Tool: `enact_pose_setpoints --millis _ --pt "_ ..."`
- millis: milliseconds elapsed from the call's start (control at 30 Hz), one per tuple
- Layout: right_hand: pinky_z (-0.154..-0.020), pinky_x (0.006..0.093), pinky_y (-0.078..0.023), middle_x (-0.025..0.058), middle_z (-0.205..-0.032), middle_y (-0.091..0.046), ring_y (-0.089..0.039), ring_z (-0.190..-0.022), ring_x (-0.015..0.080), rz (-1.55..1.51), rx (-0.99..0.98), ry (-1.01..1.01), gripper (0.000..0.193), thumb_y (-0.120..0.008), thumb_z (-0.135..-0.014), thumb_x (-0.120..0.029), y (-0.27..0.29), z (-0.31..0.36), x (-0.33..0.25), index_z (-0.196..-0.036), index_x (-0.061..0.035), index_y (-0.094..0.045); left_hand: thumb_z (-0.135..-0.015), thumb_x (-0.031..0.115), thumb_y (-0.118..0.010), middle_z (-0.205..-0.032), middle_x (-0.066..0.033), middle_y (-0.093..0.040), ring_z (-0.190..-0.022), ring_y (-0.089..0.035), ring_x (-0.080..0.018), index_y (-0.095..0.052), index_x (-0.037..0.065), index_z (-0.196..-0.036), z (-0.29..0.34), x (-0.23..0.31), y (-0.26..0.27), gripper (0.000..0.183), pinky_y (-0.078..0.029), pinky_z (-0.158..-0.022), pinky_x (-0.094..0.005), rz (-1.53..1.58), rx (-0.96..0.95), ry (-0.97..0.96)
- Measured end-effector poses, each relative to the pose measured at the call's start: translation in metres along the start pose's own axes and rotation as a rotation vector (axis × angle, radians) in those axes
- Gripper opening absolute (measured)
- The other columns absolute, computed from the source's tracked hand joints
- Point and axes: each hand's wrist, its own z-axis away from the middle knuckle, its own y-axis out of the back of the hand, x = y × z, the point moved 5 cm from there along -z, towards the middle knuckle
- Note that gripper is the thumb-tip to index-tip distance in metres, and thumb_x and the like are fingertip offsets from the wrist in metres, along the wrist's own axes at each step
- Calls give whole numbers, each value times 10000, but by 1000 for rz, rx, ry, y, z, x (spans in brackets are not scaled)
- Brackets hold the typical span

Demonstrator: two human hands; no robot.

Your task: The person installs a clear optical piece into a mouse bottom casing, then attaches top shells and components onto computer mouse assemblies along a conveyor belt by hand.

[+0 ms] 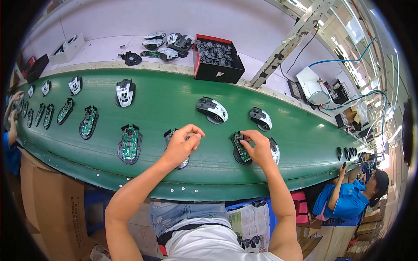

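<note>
My right hand (260, 148) has its thumb and fingers closed at the upper end of an open computer mouse base (241, 150) with a green circuit board, lying on the green conveyor belt (174, 104). Just beyond that hand shows part of a white-and-black mouse top shell (274, 150). My left hand (185, 141) is raised over another open mouse base (169, 135) and mostly covers it. Its fingers are curled toward the thumb; whatever they hold, if anything, is too small to make out. Left of it lies an uncovered mouse base with circuit board (129, 145).
Further left, several mouse bases (89, 122) and top shells (125, 93) lie along the belt. Two more shells (212, 110) are ahead of my hands. A black-and-red box (217, 61) of small dark parts stands on the ledge. Co-workers (348, 198) sit at both ends.
</note>
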Motion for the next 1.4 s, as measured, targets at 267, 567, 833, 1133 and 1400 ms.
enact_pose_setpoints --millis 267,567,833,1133,1400 --pt "-731 388 -550 124 -993 -686 -676 -837 314 118 -45 21 288 -779 -780 -46 5 -6 -2 -1064 -41 -730 -985 120 -531 -660 30 -501 -574 -390 -37 -594 8 -991 2 1 3 129 -303 -497 -232 21 -18 40" --pt "-898 412 -508 152 -1177 -600 -610 -1042 329 112 -340 -20 419 -703 -875 -106 -4 -12 2 -1290 -79 -643 -978 109 -530 -658 29 -501 -588 -406 -41 -588 -4 -988 4 10 8 128 -319 -514 -238 27 -11 23" --pt "-1080 486 -399 190 -1402 -509 -479 -1282 422 348 -28 -89 655 -732 -853 -233 44 -52 68 -1453 -155 -480 -968 88 -530 -669 29 -507 -602 -423 -43 -593 -7 -979 9 19 13 114 -343 -542 -232 -3 -7 -36" --pt "-942 414 -487 211 -1156 -589 -597 -1054 372 161 8 -220 579 -750 -860 -345 36 -43 45 -1390 -196 -573 -961 84 -542 -669 26 -522 -602 -433 -45 -599 -9 -968 9 20 20 110 -367 -550 -237 -54 32 -80" --pt "-880 480 -517 234 -1300 -494 -607 -1054 437 321 41 -276 562 -678 -902 -318 -6 17 -37 -1370 -57 -511 -956 84 -551 -662 21 -537 -605 -452 -49 -601 -8 -974 12 20 21 107 -384 -556 -241 -77 15 -100"
